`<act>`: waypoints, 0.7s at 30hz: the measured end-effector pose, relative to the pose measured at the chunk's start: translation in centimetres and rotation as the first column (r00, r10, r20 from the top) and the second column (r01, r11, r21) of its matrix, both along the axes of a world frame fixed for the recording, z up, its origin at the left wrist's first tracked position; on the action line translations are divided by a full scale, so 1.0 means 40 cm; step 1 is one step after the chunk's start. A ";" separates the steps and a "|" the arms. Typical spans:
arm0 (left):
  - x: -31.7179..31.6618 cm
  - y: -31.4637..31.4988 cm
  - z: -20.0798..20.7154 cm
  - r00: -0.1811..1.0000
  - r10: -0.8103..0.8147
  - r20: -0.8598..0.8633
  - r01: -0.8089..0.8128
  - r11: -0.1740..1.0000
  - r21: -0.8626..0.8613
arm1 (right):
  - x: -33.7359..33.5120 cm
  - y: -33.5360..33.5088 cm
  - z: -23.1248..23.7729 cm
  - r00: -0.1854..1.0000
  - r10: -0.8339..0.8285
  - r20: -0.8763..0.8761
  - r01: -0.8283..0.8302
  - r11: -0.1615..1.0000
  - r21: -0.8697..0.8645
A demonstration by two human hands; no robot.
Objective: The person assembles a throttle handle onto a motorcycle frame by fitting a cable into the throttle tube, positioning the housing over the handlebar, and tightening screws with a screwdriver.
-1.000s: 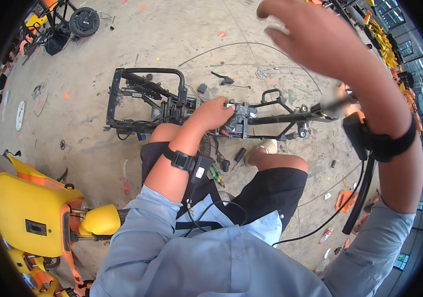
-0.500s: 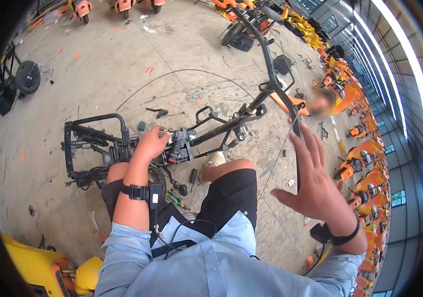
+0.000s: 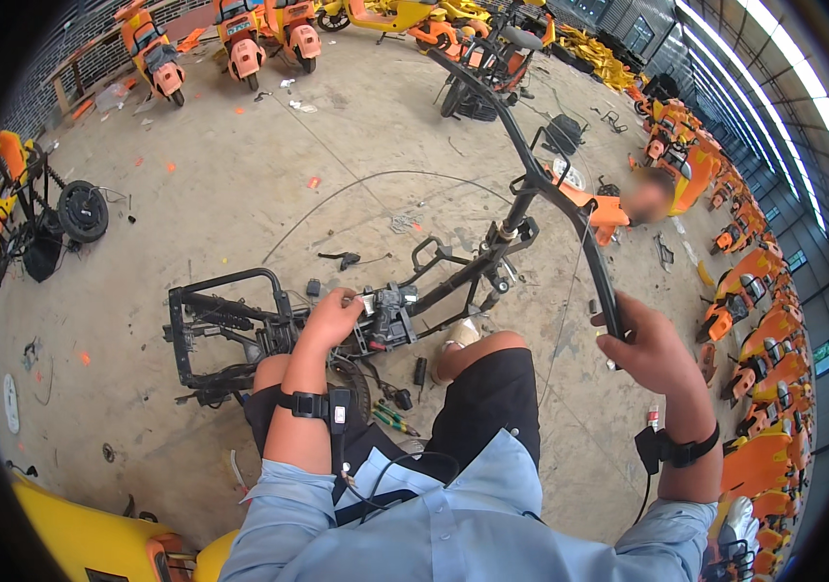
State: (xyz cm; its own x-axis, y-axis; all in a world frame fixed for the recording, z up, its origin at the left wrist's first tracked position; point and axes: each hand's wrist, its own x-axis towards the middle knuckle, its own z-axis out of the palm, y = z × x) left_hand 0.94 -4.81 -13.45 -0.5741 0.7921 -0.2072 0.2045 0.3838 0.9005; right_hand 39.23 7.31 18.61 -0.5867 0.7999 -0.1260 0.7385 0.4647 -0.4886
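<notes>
A stripped black scooter frame (image 3: pixel 448 286) stands in front of me, its rear rack (image 3: pixel 225 283) to the left and its bare handlebar (image 3: pixel 507 121) reaching up to the right. My right hand (image 3: pixel 649 347) is wrapped round the handlebar's near end, fingers partly hidden behind the tube. Over the middle of the frame, my left hand (image 3: pixel 335 318) has its fingers curled together beside a black mechanical block (image 3: pixel 393 318). A small pale piece shows at those fingertips; what they pinch is too small to make out.
Green-handled tools (image 3: pixel 393 420) lie on the floor by my knees. A brake lever (image 3: pixel 342 260) and a long thin cable (image 3: pixel 366 177) are beyond the frame. Orange scooters (image 3: pixel 744 315) line the right side; another stripped scooter (image 3: pixel 46 213) is at far left. A yellow body panel (image 3: pixel 95 529) sits lower left.
My right hand, spread open beside the handlebar before, has closed round its end. My left hand stays at the middle of the frame. The whole view has shifted, showing more of the far floor.
</notes>
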 end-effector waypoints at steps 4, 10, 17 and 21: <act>0.028 0.039 0.032 0.993 -0.067 -0.093 0.065 0.998 -0.027 | 0.193 0.158 0.019 0.956 -0.102 -0.275 0.152 0.975 0.165; -0.014 0.017 -0.004 0.986 -0.061 -0.153 0.054 0.997 -0.050 | 0.134 0.101 0.049 0.976 -0.199 0.089 0.133 0.866 0.483; -0.005 0.049 -0.040 0.992 -0.069 -0.104 0.072 0.997 0.019 | 0.123 0.103 -0.048 0.984 -0.123 0.128 -0.075 0.361 0.929; 0.000 0.055 -0.036 0.990 -0.064 -0.129 0.062 0.998 -0.020 | 0.068 0.053 -0.183 0.965 0.204 -0.167 0.089 0.346 0.934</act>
